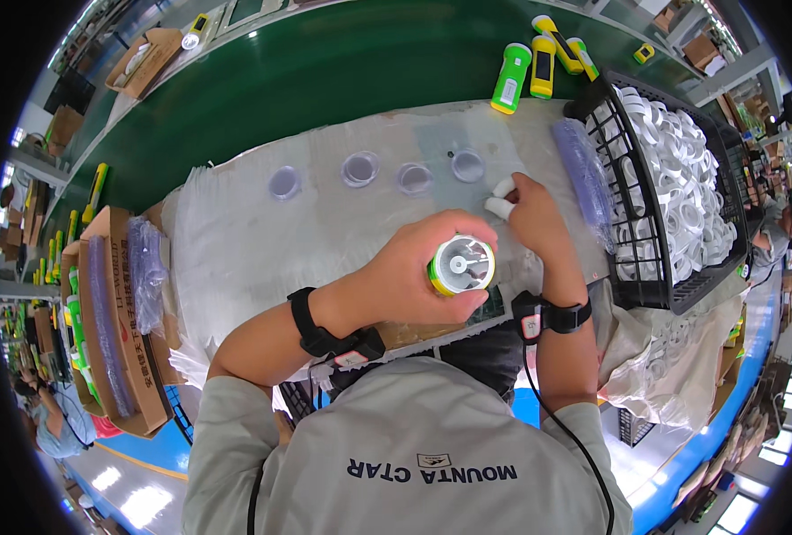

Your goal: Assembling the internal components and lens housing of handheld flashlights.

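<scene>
My left hand point(414, 267) is closed around a flashlight point(464, 265), its round silver reflector facing up and a yellow-green rim showing around it. The rest of its body is hidden by my hand. Right of it and a little farther off, my right hand point(540, 218) has its fingers bent around a white ring-like piece point(500, 208), partly covered by the fingers. Beyond both hands, several clear round lenses lie apart on the covered table: one lens point(284, 183) far left, a second lens point(360, 168), a third lens point(415, 178) and another lens point(468, 165) nearest my right hand.
A black crate point(650, 241) heaped with white rings point(681, 196) stands at the right, beside a purplish plastic-wrapped roll point(583, 174). Yellow-green flashlights point(511, 78) lie at the far right on the green surface point(325, 80). A cardboard box point(142, 357) stands at the left.
</scene>
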`<action>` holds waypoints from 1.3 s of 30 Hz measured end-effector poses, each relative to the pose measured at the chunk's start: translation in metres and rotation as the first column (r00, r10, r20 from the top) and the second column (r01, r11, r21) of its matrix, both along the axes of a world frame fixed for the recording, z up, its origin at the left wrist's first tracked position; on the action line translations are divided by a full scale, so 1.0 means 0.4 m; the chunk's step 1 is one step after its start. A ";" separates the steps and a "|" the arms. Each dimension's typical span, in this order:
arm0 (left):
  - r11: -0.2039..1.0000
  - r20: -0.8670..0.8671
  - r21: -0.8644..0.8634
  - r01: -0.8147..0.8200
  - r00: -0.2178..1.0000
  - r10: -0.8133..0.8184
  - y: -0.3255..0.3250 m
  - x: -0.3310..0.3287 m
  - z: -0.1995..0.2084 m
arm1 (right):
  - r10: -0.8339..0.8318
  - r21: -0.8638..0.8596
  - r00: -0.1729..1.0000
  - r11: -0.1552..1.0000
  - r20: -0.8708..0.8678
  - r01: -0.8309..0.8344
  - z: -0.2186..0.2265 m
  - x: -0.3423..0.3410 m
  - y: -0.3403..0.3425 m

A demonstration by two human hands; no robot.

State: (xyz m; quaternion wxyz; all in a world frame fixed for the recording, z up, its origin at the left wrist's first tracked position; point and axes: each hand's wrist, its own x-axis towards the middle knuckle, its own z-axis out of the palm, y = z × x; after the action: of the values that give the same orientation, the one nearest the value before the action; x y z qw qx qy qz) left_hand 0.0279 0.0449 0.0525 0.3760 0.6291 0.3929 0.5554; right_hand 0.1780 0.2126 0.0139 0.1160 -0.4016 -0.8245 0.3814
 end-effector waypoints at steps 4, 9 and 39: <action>1.000 0.022 -0.008 -0.006 1.000 0.006 0.001 -0.007 0.000 | -0.091 0.045 0.993 0.995 -0.073 0.095 -0.028 0.042 0.024; 0.997 0.009 -0.072 -0.041 0.999 0.041 -0.011 -0.004 0.000 | -0.213 -0.423 0.828 0.905 -0.519 -0.032 0.154 0.077 -0.058; 0.988 0.053 0.157 0.001 0.999 -0.009 0.011 0.005 -0.062 | -0.426 0.499 0.882 0.819 0.201 0.282 0.368 0.535 0.114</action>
State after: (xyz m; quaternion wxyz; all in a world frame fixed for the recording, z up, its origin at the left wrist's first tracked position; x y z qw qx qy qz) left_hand 0.0300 0.0493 0.0275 0.3371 0.6427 0.3361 0.6003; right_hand 0.3919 0.2581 0.1611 0.1484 -0.5646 -0.8078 0.0822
